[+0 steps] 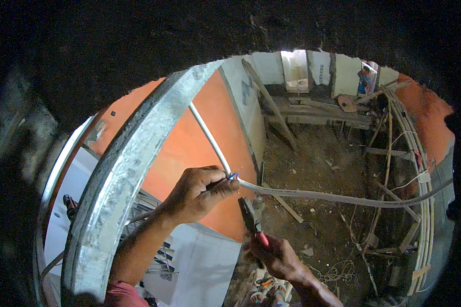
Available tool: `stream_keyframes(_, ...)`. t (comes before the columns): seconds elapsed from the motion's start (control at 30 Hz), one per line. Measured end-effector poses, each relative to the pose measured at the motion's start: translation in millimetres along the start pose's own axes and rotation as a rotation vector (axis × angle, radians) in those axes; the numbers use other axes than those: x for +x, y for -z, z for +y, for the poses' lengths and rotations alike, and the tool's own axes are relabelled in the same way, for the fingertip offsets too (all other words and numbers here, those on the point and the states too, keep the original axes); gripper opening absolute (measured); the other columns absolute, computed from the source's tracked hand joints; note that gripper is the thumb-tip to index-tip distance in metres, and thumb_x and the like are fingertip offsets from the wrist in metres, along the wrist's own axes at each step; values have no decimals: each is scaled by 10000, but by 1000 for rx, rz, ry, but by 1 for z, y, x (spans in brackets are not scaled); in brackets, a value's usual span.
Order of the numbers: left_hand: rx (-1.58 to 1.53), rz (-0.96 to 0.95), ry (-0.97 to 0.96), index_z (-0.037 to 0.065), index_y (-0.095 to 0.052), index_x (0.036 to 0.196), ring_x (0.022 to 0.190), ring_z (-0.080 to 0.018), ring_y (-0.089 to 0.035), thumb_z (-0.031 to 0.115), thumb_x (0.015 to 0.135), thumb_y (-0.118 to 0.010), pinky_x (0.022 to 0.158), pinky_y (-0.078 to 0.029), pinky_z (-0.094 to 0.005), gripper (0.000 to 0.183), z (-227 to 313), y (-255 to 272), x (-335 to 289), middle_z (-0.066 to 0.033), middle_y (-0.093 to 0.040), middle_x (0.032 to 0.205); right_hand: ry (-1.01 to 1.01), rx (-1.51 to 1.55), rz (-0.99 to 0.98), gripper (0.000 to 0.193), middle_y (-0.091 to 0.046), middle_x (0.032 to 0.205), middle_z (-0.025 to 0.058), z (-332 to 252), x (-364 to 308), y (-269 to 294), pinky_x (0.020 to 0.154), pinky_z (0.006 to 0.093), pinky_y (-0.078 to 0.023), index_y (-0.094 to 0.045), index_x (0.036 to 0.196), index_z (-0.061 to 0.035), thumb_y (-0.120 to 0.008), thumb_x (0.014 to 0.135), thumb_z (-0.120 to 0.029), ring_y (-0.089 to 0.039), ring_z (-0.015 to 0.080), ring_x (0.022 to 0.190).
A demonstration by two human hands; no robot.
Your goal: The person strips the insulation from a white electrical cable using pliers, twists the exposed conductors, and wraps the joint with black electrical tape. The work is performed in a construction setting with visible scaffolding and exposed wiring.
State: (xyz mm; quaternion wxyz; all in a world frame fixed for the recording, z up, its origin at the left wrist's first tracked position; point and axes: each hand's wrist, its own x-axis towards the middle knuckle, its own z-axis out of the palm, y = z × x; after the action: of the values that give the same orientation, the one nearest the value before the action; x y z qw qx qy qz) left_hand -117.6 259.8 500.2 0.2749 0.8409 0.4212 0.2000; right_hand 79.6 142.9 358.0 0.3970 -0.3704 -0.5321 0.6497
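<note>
My left hand [202,188] is closed in a pinch at the spot where a white cable [207,130] coming down from the metal beam meets a grey cable [317,194] running off to the right. A short bit of blue wire [234,176] pokes out at its fingertips. Below and to the right, my right hand [277,258] grips a pair of pliers [249,215] with dark jaws and a red handle. The jaws point up toward the cables, a small gap away from the left fingertips. What lies inside the left pinch is partly hidden.
A galvanized metal beam [130,148] rises close by my left arm. Bamboo-like poles [420,220] stand at the right, with a wooden platform [317,117] behind. Far below, the dirt floor [312,158] holds planks and tangled wire [338,273]. A person [363,79] is at the far opening.
</note>
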Motion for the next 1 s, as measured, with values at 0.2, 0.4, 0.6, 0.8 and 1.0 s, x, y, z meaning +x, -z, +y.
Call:
stream_keyframes(0.2,-16,109,-11,-19,-689,888,677,-152,-568,285,975,-633,612,-422,-318,321,10,-12,1,-109,-615,741,250,-726,482,359,-650,861,245,-3,-6,6,660,456,-519,-544,1306,15,-571,974,-119,-677,400,765)
stream_keyframes(0.4,89,199,-86,-13,-668,777,528,-222,-506,250,956,-660,530,-392,-382,319,10,-19,6,-127,-530,607,343,-921,507,516,-658,981,254,-12,-5,15,737,493,-528,-452,1381,55,-587,897,-63,-645,417,870)
stream_keyframes(0.6,129,216,-82,1,-713,835,554,-246,-559,277,951,-659,545,-420,-376,304,9,-22,6,-146,-571,640,351,-1007,500,595,-651,1015,239,-14,-2,17,759,476,-534,-413,1406,78,-598,854,-45,-630,399,886)
stream_keyframes(0.8,153,203,-72,-28,-695,838,623,-260,-624,275,963,-639,583,-452,-360,332,16,-22,5,-173,-635,709,422,-997,509,594,-632,951,220,-14,-2,18,734,486,-529,-420,1404,73,-603,852,-46,-618,395,847)
stream_keyframes(1.0,181,217,-89,-31,-687,838,610,-273,-611,265,960,-643,575,-446,-360,323,15,-22,5,-178,-620,697,344,-985,477,578,-616,923,217,-16,0,19,701,493,-524,-427,1415,39,-598,873,-69,-612,400,824)
